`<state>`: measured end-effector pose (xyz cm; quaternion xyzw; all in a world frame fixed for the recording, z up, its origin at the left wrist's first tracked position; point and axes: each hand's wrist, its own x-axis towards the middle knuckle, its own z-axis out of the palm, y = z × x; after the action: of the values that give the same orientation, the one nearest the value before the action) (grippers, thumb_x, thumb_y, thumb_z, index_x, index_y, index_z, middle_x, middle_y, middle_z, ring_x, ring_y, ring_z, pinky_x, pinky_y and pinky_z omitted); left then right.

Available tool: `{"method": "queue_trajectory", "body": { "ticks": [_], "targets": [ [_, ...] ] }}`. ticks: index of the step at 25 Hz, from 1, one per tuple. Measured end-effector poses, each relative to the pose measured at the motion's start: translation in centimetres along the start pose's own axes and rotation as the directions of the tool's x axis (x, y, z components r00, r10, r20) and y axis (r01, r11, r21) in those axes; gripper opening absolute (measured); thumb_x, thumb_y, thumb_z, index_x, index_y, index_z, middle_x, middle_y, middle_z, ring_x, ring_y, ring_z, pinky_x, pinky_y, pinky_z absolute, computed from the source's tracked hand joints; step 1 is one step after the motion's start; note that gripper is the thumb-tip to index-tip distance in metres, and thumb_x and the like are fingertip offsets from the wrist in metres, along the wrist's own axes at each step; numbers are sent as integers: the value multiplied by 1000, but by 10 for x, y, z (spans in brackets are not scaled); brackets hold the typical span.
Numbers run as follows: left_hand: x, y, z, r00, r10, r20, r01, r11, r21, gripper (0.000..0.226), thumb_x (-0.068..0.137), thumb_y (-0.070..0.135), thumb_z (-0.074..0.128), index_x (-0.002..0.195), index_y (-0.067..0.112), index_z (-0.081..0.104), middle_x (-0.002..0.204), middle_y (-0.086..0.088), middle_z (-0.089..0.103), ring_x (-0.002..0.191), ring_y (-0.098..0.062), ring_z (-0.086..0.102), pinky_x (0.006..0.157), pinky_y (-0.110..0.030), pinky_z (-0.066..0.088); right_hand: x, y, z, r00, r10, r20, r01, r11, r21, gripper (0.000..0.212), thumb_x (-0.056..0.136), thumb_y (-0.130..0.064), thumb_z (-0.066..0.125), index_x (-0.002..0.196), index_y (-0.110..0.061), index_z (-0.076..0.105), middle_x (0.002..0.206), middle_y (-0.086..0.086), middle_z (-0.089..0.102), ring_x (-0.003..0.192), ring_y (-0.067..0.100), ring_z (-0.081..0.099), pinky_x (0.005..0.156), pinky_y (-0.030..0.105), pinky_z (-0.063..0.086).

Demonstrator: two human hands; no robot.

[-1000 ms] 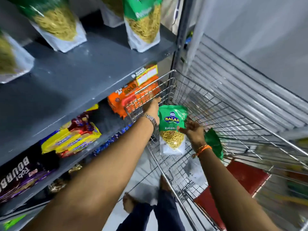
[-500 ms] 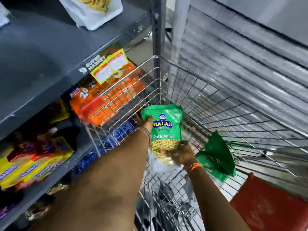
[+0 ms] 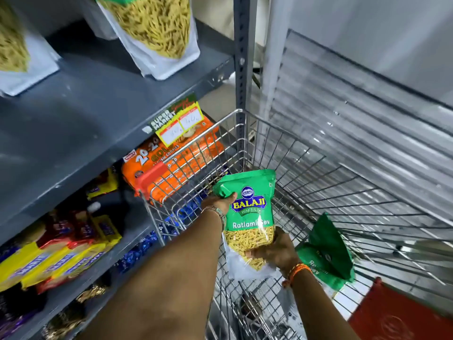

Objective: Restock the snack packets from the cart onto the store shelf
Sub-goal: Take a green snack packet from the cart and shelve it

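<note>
A green Balaji snack packet with yellow sev showing in its clear lower half is held upright over the wire cart. My left hand grips its top left corner. My right hand grips its lower right part. A second green packet lies in the cart, just right of my right wrist. On the grey store shelf at upper left stand matching sev packets, with a bare stretch of shelf in front of them.
Orange cookie packs fill the shelf below, right behind the cart's near corner. Yellow and red biscuit packs lie lower left. A grey shelf upright and a corrugated metal shutter stand beyond the cart. A red item sits at lower right.
The packet has risen a little in both hands and the view has tilted up toward the shelf. My right hand has shifted from its side to its lower part.
</note>
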<state>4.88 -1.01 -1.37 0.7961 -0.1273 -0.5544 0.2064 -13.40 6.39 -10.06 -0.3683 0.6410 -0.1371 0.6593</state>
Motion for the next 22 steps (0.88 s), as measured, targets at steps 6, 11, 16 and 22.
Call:
{"method": "queue_trajectory", "body": {
  "ticks": [6, 11, 16, 22],
  "targets": [
    [-47, 24, -40, 986, 121, 113, -95, 973, -212, 63, 77, 39, 80, 127, 5, 62, 132, -13, 63, 118, -27, 63, 106, -42, 48, -64, -63, -8, 991, -135, -20, 136, 988, 75, 102, 31, -9, 101, 122, 6, 57, 113, 16, 76, 103, 32, 74, 90, 45, 61],
    [-133, 50, -84, 943, 312, 115, -229, 861, -454, 14, 77, 15, 82, 87, 12, 72, 110, -16, 73, 98, -27, 71, 93, -49, 56, -133, -124, -13, 920, -392, -25, 393, 914, 102, 68, 37, -1, 94, 100, -5, 69, 98, 17, 80, 82, 29, 75, 67, 34, 61],
    [-206, 76, -148, 859, 512, -8, -399, 659, -638, 15, 82, 1, 74, 96, 5, 72, 91, -14, 74, 59, -14, 70, 56, -26, 60, -164, -194, 10, 850, -516, 109, 502, 855, 133, 80, 46, 14, 89, 119, 5, 58, 107, 25, 76, 92, 38, 75, 70, 37, 61],
    [-250, 102, -249, 770, 580, -268, -586, 474, -657, 11, 81, 2, 75, 90, 9, 72, 72, 0, 76, 54, -10, 70, 55, -29, 60, -179, -297, 90, 755, -622, 207, 632, 774, 20, 70, 46, 7, 93, 110, -1, 66, 105, 17, 78, 96, 36, 76, 81, 50, 63]
  ]
}}
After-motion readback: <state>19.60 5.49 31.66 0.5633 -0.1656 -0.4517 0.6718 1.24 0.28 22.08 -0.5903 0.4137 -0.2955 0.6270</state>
